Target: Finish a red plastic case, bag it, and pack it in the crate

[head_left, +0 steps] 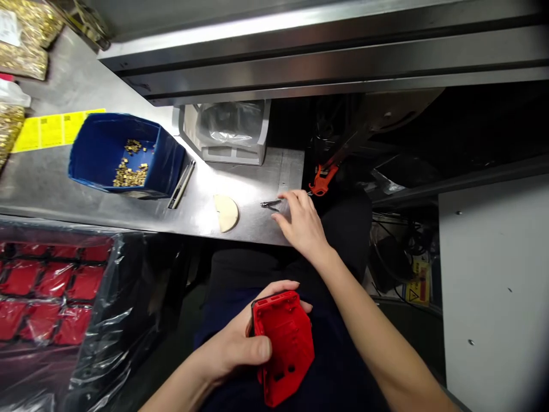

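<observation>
My left hand [244,337] holds a red plastic housing [287,349] over my lap, its thumb pressed on the near side and its fingers behind. The hollow inner face, with small holes near the lower end, is turned up. At the bench edge my right hand [302,226] has its thumb and forefinger at the handle ends of small silver nail clippers [269,204]. The other fingers are curled. A pale, half-round piece [226,213] lies on the metal bench [253,223] to the left of the clippers.
A blue bin [171,157] holds small brass parts [131,171], with pens [182,184] beside it. Behind stands a grey bin [234,154] with a plastic bag. Plastic-covered red parts [55,280] fill a tray at left. A metal beam [321,57] overhangs the bench; an orange-handled tool [323,178] hangs right.
</observation>
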A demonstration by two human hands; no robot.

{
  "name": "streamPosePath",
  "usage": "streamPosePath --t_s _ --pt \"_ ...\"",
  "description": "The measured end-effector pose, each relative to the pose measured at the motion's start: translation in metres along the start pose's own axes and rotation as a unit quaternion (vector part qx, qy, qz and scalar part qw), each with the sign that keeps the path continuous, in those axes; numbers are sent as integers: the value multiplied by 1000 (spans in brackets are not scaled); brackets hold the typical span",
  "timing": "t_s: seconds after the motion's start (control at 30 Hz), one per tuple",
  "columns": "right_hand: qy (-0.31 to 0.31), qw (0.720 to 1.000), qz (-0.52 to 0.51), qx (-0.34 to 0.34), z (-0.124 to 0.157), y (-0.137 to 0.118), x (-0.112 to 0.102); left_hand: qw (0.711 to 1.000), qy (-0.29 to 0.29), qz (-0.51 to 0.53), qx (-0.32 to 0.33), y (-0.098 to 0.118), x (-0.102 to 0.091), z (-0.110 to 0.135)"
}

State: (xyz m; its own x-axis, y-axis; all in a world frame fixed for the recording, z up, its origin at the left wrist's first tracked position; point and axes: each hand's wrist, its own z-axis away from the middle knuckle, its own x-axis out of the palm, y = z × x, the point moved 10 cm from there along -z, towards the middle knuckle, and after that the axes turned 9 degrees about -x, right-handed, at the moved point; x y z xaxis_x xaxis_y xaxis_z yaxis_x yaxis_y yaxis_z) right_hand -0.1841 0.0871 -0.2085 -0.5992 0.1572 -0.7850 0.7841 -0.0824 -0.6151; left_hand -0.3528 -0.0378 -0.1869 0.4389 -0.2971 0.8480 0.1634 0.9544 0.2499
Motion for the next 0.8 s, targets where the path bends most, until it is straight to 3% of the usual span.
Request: streamPosePath --t_s 0.1,0.17,0.27,0.4,0.5,0.63,0.7,0.8 --pt "-59 996 59 -19 -26 5 23 1000 12 5 14 1 -5 7" --pt "-62 996 63 -27 -28 6 28 1000 14 13 20 1 -7 10" --pt "-40 999 22 6 -15 13 26 999 13 27 27 -1 -12 13" --pt "-66 996 -25 47 9 18 27 999 3 34 26 -2 -14 12" --pt "-47 991 -105 72 28 8 5 999 15 26 20 -1 -16 11" --pt "-63 942 -304 124 70 -30 -29 998 52 -6 33 6 -20 8" --pt "-95 944 -298 106 92 -58 -42 998 45 -9 36 7 -17 4" --pt "-88 964 -238 77 115 -85 -52 999 20 -5 26 5 -10 -4"
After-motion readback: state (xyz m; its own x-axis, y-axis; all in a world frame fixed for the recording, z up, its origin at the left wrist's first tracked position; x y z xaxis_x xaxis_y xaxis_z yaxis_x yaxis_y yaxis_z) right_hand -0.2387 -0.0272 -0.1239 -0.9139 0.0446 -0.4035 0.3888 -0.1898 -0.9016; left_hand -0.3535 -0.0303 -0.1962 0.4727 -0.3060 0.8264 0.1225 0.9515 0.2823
